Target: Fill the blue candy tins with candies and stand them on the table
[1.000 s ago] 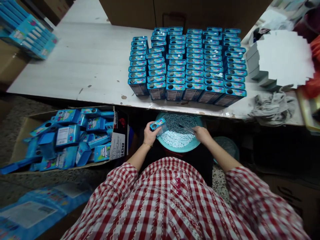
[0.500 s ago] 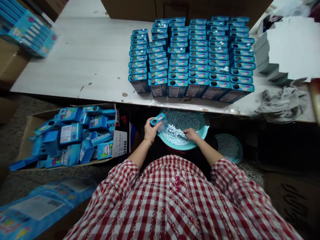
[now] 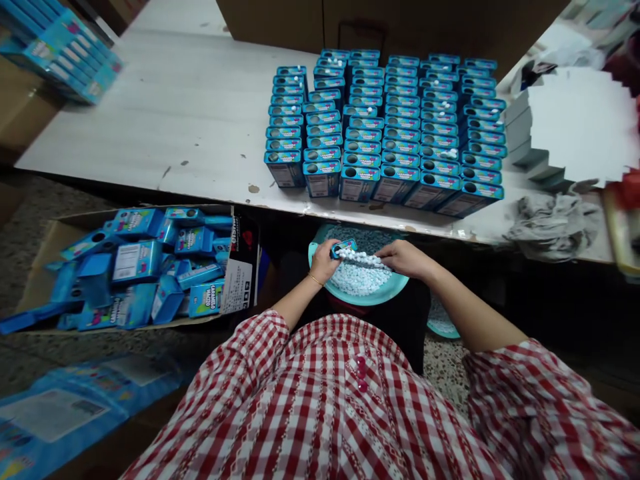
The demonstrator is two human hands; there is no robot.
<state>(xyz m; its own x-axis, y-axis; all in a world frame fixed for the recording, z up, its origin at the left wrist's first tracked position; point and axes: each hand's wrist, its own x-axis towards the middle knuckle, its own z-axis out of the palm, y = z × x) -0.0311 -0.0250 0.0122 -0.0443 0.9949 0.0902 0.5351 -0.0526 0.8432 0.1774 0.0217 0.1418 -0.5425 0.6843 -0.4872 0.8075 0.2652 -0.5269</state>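
Note:
My left hand [image 3: 324,261] is closed around a small blue box [image 3: 345,248] above the left part of a turquoise basin [image 3: 400,288]. Small white candies [image 3: 357,279] fill the basin. From the right, my right hand [image 3: 406,257] grips a scoop heaped with white candies [image 3: 364,259]; the scoop itself is mostly hidden under them. The heap's left end meets the box at its opening.
Rows of upright blue boxes [image 3: 360,160] stand on the white table [image 3: 165,120]. A carton [image 3: 243,267] of jumbled blue boxes lies at left. White card stacks [image 3: 575,120] and a grey cloth [image 3: 555,223] are at right. Another basin [image 3: 443,327] sits lower right.
My right hand has risen out of the candies with a loaded scoop and now holds it level at the box. My left hand has moved slightly right, tilting the box toward the scoop.

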